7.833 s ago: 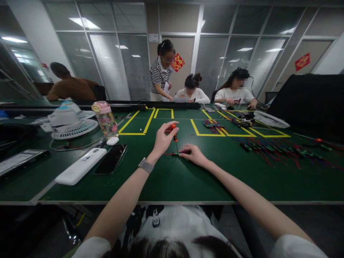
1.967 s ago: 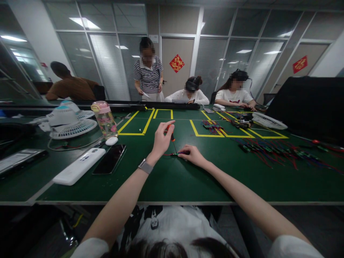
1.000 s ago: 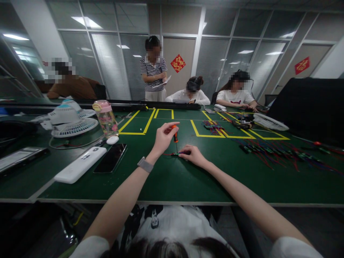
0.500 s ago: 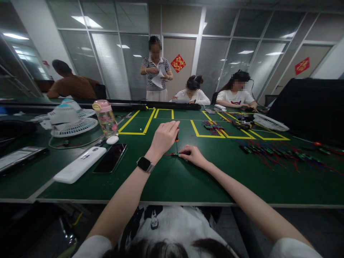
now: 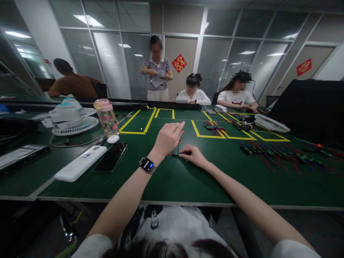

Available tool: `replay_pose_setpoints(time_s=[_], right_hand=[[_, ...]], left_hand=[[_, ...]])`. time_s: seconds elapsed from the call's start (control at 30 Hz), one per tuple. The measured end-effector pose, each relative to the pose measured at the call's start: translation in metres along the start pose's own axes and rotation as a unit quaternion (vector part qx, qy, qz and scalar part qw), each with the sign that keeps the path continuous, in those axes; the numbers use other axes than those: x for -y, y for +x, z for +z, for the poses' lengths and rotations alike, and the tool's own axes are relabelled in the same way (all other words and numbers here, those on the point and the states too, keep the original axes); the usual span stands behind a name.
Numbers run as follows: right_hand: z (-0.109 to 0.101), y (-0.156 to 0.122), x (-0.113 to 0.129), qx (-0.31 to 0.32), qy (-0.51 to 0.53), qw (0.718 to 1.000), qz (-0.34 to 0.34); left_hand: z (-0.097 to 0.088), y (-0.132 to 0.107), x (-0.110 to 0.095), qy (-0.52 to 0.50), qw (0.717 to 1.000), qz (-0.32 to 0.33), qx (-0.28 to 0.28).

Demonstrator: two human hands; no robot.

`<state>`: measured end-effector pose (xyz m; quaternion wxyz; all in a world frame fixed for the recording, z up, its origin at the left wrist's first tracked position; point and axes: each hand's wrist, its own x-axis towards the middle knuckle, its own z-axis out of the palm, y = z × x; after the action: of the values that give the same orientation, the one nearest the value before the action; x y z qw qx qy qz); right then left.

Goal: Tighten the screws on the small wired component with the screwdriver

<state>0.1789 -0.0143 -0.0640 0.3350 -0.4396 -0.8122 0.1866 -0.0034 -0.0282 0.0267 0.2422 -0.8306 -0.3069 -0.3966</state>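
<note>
My left hand (image 5: 168,137), with a watch (image 5: 147,165) on its wrist, is wrapped round the handle of a screwdriver (image 5: 178,147). Most of the handle is hidden by the fingers; a bit of orange shows below them. The thin shaft stands upright, its tip down at a small green circuit board (image 5: 176,154) with red wires on the table. From the right side, my right hand (image 5: 194,155) pinches the board's end between thumb and fingers, its forearm low over the tabletop.
On the left are a black phone (image 5: 110,157), a white power bank (image 5: 81,163), a bottle (image 5: 106,118) and fans (image 5: 73,122). Several wired circuit boards (image 5: 279,154) lie on the right, another bunch (image 5: 213,127) near yellow tape (image 5: 197,129). Other people sit and stand across the table (image 5: 215,190).
My left hand has rolled round the screwdriver handle, its fingertips now pointing further right. The watch face has lit up. My right hand stays at the board.
</note>
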Motion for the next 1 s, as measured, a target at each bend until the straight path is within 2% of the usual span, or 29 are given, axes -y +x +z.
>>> replay_pose_setpoints(time_s=[1.0], right_hand=[[-0.0005, -0.0004, 0.001, -0.002, 0.0, 1.0, -0.001]], left_hand=[[0.0043, -0.0002, -0.0028, -0.018, 1.0, -0.003, -0.016]])
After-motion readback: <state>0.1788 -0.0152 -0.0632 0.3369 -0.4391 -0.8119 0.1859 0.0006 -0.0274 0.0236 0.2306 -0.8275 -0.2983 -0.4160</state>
